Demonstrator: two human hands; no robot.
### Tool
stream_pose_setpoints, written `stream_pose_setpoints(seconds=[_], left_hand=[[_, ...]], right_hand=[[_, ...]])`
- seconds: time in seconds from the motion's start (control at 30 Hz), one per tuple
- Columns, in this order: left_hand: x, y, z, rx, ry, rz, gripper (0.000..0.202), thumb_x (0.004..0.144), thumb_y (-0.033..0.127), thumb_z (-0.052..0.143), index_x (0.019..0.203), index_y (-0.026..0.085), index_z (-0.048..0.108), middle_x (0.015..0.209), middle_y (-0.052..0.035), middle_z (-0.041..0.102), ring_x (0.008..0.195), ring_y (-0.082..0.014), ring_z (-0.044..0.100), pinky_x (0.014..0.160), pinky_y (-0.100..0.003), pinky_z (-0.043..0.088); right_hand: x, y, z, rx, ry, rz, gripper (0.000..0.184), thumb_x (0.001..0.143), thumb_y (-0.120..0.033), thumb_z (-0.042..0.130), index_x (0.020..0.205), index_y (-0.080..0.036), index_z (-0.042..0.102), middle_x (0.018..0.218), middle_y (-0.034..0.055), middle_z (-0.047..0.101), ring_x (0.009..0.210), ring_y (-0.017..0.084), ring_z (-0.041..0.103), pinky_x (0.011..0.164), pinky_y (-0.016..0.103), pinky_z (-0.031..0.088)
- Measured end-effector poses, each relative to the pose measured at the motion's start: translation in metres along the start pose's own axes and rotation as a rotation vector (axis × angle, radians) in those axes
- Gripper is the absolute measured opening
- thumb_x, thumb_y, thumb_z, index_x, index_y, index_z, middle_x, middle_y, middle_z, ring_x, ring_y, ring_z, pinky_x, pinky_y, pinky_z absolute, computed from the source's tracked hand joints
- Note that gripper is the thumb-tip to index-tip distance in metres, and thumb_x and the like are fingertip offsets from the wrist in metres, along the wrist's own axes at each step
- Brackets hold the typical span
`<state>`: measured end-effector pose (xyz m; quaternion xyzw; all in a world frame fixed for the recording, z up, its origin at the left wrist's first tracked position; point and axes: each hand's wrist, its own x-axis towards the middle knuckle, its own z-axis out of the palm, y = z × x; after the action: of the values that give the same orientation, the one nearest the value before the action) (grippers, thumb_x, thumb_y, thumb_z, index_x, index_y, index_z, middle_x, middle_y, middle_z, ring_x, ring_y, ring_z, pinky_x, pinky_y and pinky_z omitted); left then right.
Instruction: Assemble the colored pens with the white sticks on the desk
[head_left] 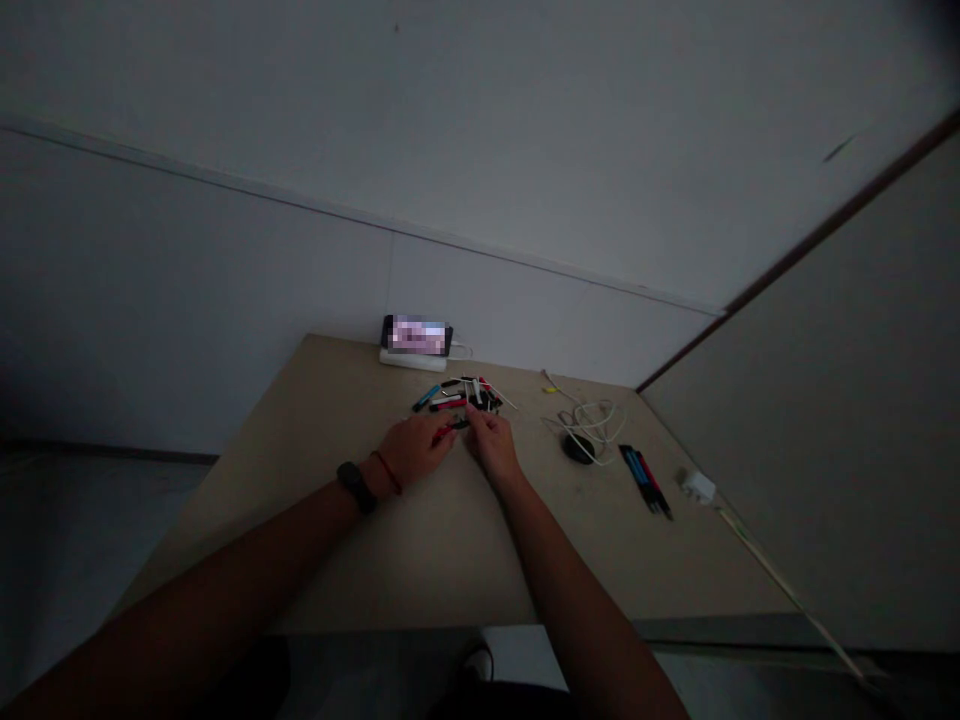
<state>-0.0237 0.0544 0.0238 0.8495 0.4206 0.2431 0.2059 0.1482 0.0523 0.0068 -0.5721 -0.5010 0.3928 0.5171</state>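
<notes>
My left hand, with a dark watch and a red cord on its wrist, is closed around a slim red-and-black pen-like piece. From the other side, my right hand pinches near that piece's black end, its fingertips close to the left ones. What exactly lies between the right fingertips is too dark and small to make out. Just beyond both hands sits a loose pile of small parts in black, white and red. A blue-and-black stick lies at the pile's left side.
A phone with a lit screen leans on a white block by the wall. Right of my hands are a black mouse, a tangled white cable and several blue, red and black pens. A white plug is at the table's right edge.
</notes>
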Motion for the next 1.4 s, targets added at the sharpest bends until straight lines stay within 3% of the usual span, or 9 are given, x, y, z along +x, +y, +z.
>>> stream_pose_setpoints(seconds=[0.23, 0.5, 0.8, 1.03, 1.2, 1.4], left_hand=[[0.000, 0.000, 0.000, 0.020, -0.008, -0.049, 0.033, 0.100, 0.040, 0.042, 0.117, 0.023, 0.065, 0.103, -0.0083, 0.074, 0.093, -0.0246, 0.069, 0.077, -0.031, 0.048], [0.002, -0.002, 0.000, 0.038, 0.022, -0.127, 0.035, 0.101, 0.041, 0.039, 0.108, 0.021, 0.067, 0.091, -0.0082, 0.074, 0.083, -0.0243, 0.069, 0.068, -0.030, 0.044], [0.003, -0.002, 0.000, 0.020, 0.035, -0.157, 0.026, 0.097, 0.034, 0.045, 0.099, 0.021, 0.068, 0.086, -0.0075, 0.073, 0.078, -0.0220, 0.066, 0.066, -0.030, 0.040], [0.004, 0.001, -0.003, 0.025, 0.039, -0.200, 0.023, 0.095, 0.032, 0.048, 0.096, 0.021, 0.068, 0.084, -0.0062, 0.073, 0.074, -0.0203, 0.065, 0.063, -0.029, 0.036], [0.004, 0.001, -0.002, 0.024, 0.049, -0.199, 0.025, 0.096, 0.033, 0.046, 0.095, 0.022, 0.069, 0.082, -0.0056, 0.073, 0.073, -0.0202, 0.065, 0.061, -0.030, 0.035], [0.004, 0.001, -0.003, 0.036, 0.030, -0.226, 0.026, 0.095, 0.033, 0.046, 0.095, 0.021, 0.069, 0.084, -0.0061, 0.073, 0.073, -0.0199, 0.065, 0.062, -0.029, 0.036]], right_hand=[[-0.001, 0.001, 0.002, 0.021, 0.003, -0.026, 0.056, 0.076, -0.073, 0.063, 0.058, -0.023, 0.045, 0.046, -0.0070, 0.040, 0.042, 0.009, 0.035, 0.041, 0.024, 0.026], [0.001, 0.002, 0.003, 0.200, 0.009, -0.021, 0.048, 0.075, -0.068, 0.067, 0.074, -0.023, 0.050, 0.053, -0.0085, 0.048, 0.040, 0.008, 0.038, 0.037, 0.021, 0.027], [0.001, -0.001, -0.001, 0.218, 0.027, -0.018, 0.044, 0.073, -0.057, 0.074, 0.094, -0.019, 0.069, 0.064, -0.0012, 0.065, 0.054, 0.015, 0.062, 0.046, 0.025, 0.050], [0.004, -0.002, -0.005, 0.321, 0.217, -0.040, 0.048, 0.071, -0.048, 0.078, 0.108, -0.021, 0.062, 0.079, 0.0008, 0.073, 0.054, 0.014, 0.065, 0.046, 0.024, 0.051], [0.008, 0.004, -0.008, 0.304, 0.350, -0.072, 0.044, 0.071, -0.053, 0.077, 0.094, -0.021, 0.057, 0.071, -0.0024, 0.068, 0.053, 0.013, 0.065, 0.045, 0.022, 0.050], [0.010, 0.005, -0.010, 0.317, 0.410, -0.076, 0.047, 0.068, -0.057, 0.079, 0.089, -0.020, 0.058, 0.074, 0.0000, 0.069, 0.056, 0.013, 0.066, 0.045, 0.022, 0.050]])
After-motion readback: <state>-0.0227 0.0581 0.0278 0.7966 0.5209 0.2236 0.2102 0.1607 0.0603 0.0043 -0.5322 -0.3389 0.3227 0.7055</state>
